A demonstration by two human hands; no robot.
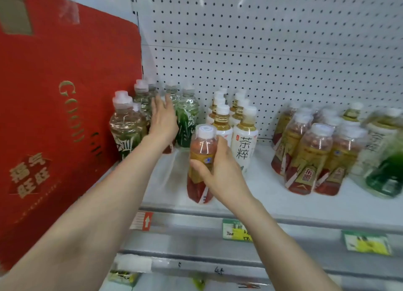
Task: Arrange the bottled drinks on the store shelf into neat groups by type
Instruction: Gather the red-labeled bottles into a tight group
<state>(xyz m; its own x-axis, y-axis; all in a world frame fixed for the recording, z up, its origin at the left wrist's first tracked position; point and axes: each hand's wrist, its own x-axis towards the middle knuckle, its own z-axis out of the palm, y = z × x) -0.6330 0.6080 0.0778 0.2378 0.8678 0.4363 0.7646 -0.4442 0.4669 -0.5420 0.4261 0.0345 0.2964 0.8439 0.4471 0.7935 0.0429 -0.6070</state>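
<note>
One bottle is in hand: red and gold label, white cap, reddish drink showing through the clear shoulder. It sits at the front of the shelf, just left of the white bottles, leaning slightly. I can't tell whether its base is clear of the shelf.

Right hand: fingers and thumb wrapped round the bottle's middle in a firm side grip.

Step, as I read it: a stray is being pulled from the wrong spot to go to its own kind. The matching red and gold group stands well apart to the right, so the next move calls for carrying it across in front of the white bottles without clipping them. It then has to be set upright at the group's near edge, label forward.

Left hand: fingers straight and spread, holding nothing, palm toward the green bottles at the back left. It is at or against them; contact not clear. A patch of red shows below that wrist, possibly another stray, mostly hidden.

Green bottles: clear tops, green leaf labels, loosely clustered. White bottles: two tidy rows, amber necks, dark characters on the label.

Far right, a green bottle stands beside the red and gold group, blurred; likely also out of place.

Surroundings: red box standing at the left, white pegboard behind, price tags on the shelf rail.
</note>
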